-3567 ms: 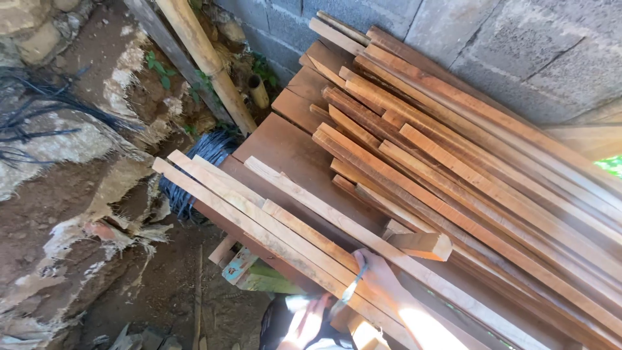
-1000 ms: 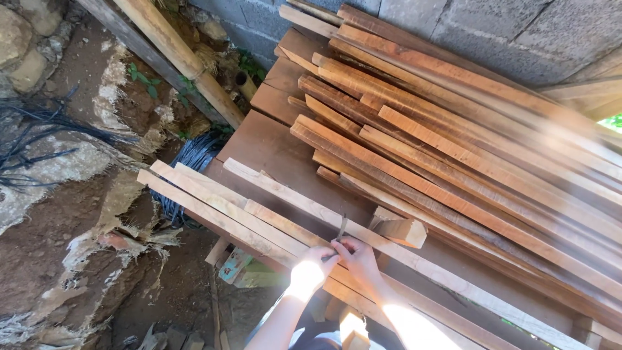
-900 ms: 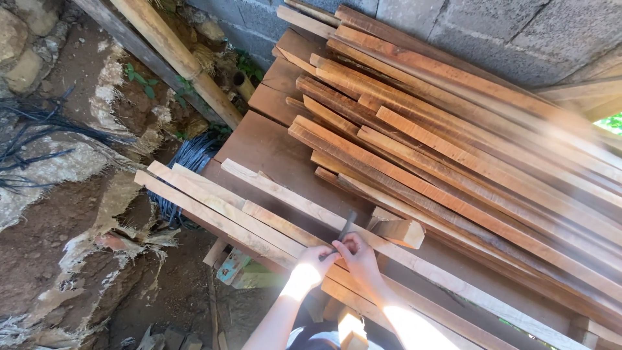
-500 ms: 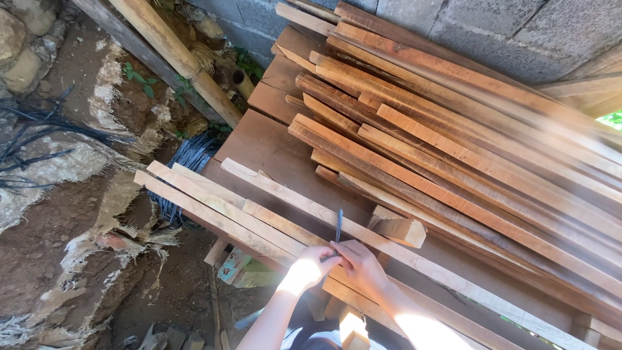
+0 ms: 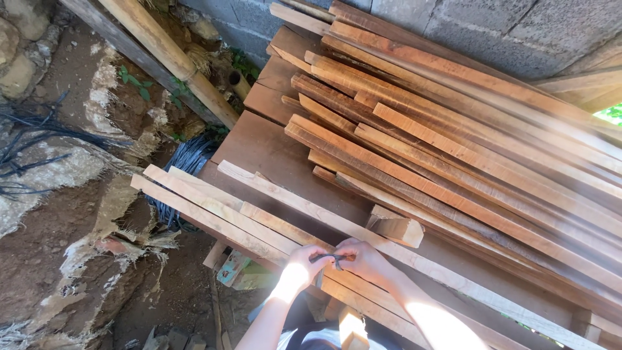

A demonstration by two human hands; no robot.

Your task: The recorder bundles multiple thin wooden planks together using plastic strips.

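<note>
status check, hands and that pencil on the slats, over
Left hand and right hand together on a dark pencil, over pale wood slats. Small wood block just beyond, apart.

Two bare forearms enter from the bottom edge, ending in the bare left hand (image 5: 299,271) and the bare right hand (image 5: 367,260), with no sleeves, gloves, rings or watch showing, while a strip of grey cloth garment (image 5: 310,337) appears between the arms below.
</note>
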